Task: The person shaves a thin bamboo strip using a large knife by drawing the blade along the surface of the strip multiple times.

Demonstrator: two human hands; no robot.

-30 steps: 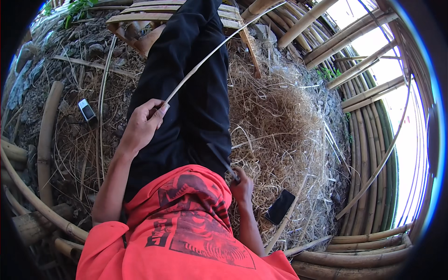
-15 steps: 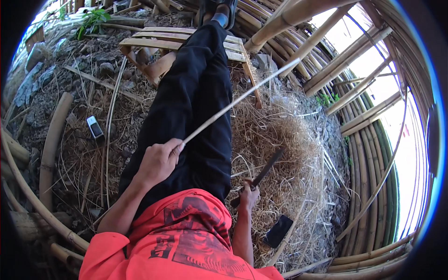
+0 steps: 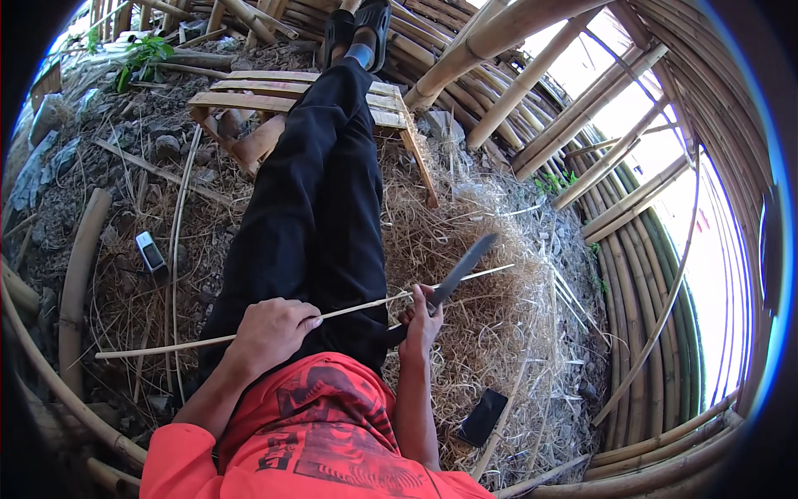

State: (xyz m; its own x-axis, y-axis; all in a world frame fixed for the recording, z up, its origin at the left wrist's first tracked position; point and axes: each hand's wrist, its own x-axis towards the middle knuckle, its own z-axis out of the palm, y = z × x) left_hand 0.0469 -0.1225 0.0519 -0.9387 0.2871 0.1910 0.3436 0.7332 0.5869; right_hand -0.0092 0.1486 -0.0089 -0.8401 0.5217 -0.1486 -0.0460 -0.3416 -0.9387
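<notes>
My left hand [image 3: 270, 333] grips a thin bamboo strip [image 3: 349, 309] lying across my lap, while my right hand [image 3: 421, 320] clamps a knife [image 3: 455, 273] against it. I judge shallow, steady strokes away from the body work best.

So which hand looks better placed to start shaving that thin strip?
Probably the right hand: it holds the dark-bladed knife, whose blade lies right at the thin bamboo strip. The left hand grips the strip nearer its middle, so it seems suited to steadying it.
</notes>
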